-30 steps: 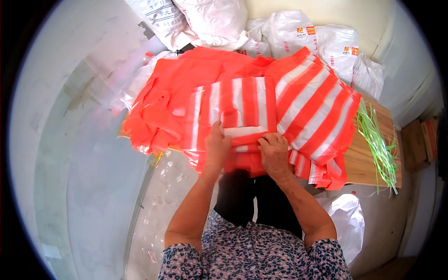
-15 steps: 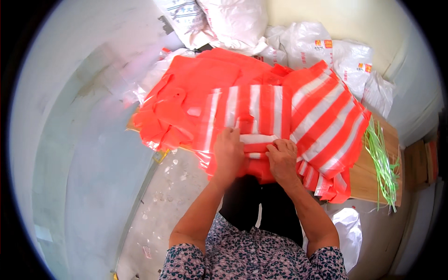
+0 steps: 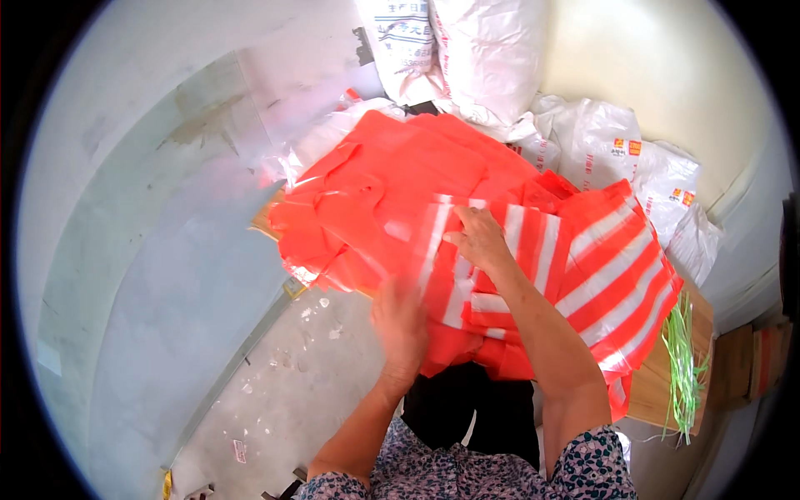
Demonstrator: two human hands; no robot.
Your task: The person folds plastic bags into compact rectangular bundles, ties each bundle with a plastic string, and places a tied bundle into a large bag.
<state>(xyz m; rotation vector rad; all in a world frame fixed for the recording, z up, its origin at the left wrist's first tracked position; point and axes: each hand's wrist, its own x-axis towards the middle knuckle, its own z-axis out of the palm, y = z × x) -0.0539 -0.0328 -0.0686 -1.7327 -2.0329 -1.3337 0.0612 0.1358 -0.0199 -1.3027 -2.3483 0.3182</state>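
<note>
Parting hands over the left bundle

The right hand (image 3: 485, 237) has moved from the near fold, where both hands were together half a second ago, to the far edge of the left bundle (image 3: 533, 250). The left hand (image 3: 400, 325) has dropped to the bundle's near left side. The white fold (image 3: 489, 302) now has no fingers on it, so handling seems to have passed from that fold to the plastic's outer edges.

The right index finger and thumb look parted over the striped plastic; whether any finger pinches it, I cannot tell. The left hand is blurred, so I cannot tell whether its fingers are released, clenched or grasping.

Counted: two hands and two red-and-white bundles. The left bundle lies at the near middle of the heap, and the right bundle (image 3: 621, 279), with slanting stripes, meets its right side. One red pile (image 3: 400, 175) spreads far and left of them. There is one wooden table (image 3: 654, 400) and, at its right, one bunch of green strands (image 3: 685, 367), too tangled to number. Two large white sacks (image 3: 487, 54) stand at the far side, with at least three more overlapping to their right.
</note>
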